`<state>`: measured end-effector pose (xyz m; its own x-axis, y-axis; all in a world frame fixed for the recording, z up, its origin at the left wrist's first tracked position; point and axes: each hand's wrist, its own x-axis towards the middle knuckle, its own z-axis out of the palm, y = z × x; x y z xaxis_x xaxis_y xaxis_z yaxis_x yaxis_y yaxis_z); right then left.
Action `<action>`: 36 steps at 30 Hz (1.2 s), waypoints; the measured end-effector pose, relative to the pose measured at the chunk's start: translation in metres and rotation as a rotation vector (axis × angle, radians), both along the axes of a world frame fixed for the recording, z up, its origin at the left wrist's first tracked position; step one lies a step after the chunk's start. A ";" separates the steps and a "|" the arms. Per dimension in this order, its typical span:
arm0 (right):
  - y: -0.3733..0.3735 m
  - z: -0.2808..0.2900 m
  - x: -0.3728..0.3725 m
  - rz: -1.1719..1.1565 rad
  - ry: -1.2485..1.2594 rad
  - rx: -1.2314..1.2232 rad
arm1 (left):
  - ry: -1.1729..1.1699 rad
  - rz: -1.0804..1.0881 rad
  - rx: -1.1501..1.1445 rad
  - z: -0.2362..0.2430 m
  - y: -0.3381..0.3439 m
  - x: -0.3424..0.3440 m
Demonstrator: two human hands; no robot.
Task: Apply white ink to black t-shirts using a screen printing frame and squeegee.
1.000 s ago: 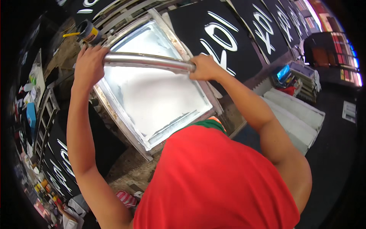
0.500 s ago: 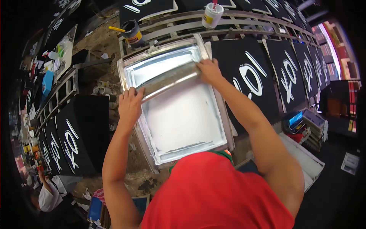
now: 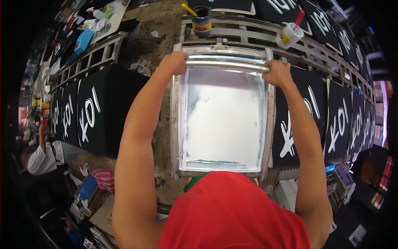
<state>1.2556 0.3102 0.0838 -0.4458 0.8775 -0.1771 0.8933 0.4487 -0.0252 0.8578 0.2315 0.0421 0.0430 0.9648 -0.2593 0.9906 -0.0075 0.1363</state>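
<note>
My left hand (image 3: 176, 63) and my right hand (image 3: 277, 72) grip the two ends of a long silver squeegee bar (image 3: 226, 64). It lies crosswise at the far end of a framed printing screen (image 3: 222, 116), whose surface is covered in white ink with greyish margins. Beyond the frame sit a dark pot (image 3: 202, 27) with a yellow stick and a white tub (image 3: 289, 37) with a red-handled tool.
Black sheets with white lettering (image 3: 116, 112) line both sides and the far rails (image 3: 248, 20). A person in white (image 3: 41, 159) works at the left edge. A blue box (image 3: 83, 41) lies back left; stacked items (image 3: 340, 186) sit at lower right.
The bar has shifted to the screen's far end, level across it, with both hands still holding it. The view has turned, bringing the screen upright and centred.
</note>
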 end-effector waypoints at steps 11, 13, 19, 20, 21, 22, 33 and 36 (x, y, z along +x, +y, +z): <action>0.019 -0.040 -0.026 0.069 -0.007 0.014 | 0.088 0.103 0.057 -0.037 -0.005 -0.019; 0.004 -0.037 -0.024 0.091 0.004 -0.001 | 0.060 0.085 -0.005 -0.031 -0.022 -0.018; -0.049 -0.024 -0.006 0.181 -0.025 -0.159 | -0.028 0.073 -0.165 -0.016 -0.113 0.010; -0.060 -0.028 0.001 0.233 0.033 -0.102 | -0.063 0.068 -0.135 -0.017 -0.133 0.017; -0.068 -0.023 0.001 0.244 0.032 -0.105 | -0.065 0.079 -0.138 -0.017 -0.151 0.024; -0.075 -0.019 -0.004 0.256 0.024 -0.134 | -0.121 0.142 -0.165 -0.021 -0.174 0.028; -0.109 -0.028 -0.095 0.753 0.144 -0.017 | -0.422 0.623 -0.087 -0.016 -0.393 0.118; -0.108 -0.034 -0.136 0.860 0.174 -0.006 | -0.415 0.725 -0.070 -0.016 -0.413 0.139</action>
